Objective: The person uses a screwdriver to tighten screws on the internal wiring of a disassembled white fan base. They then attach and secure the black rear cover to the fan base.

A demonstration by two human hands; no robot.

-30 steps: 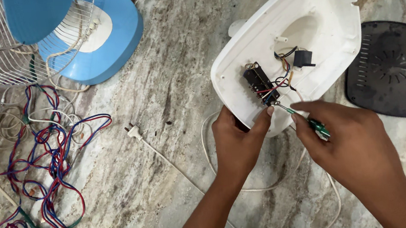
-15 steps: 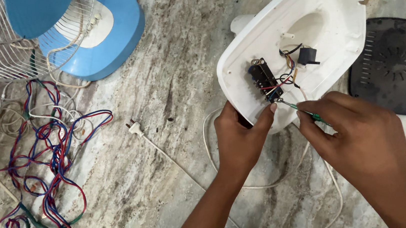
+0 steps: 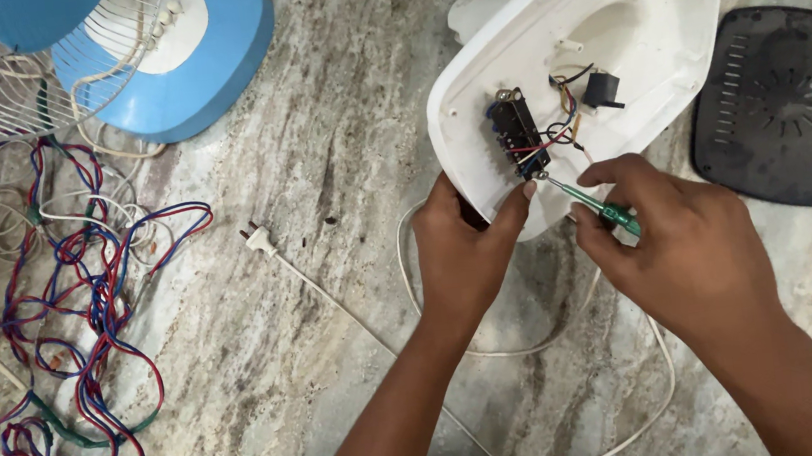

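A white plastic fan base shell (image 3: 636,23) lies tilted and open side up on the marble floor. Inside it are a black switch block (image 3: 517,131), a small black part (image 3: 601,89) and red, blue and yellow wires. My left hand (image 3: 469,252) grips the shell's lower rim, thumb on the edge. My right hand (image 3: 679,244) holds a small green-handled screwdriver (image 3: 596,203). Its tip touches the bottom of the switch block.
A black vented cover (image 3: 784,108) lies at the right. A blue fan part and wire grille (image 3: 106,48) sit top left. Tangled red and blue wires (image 3: 81,292) spread at the left. A white cord with plug (image 3: 261,238) runs under my arms.
The view has shifted slightly, so the shell sits higher and further right. Both hands keep their grip, and the screwdriver tip stays at the switch block.
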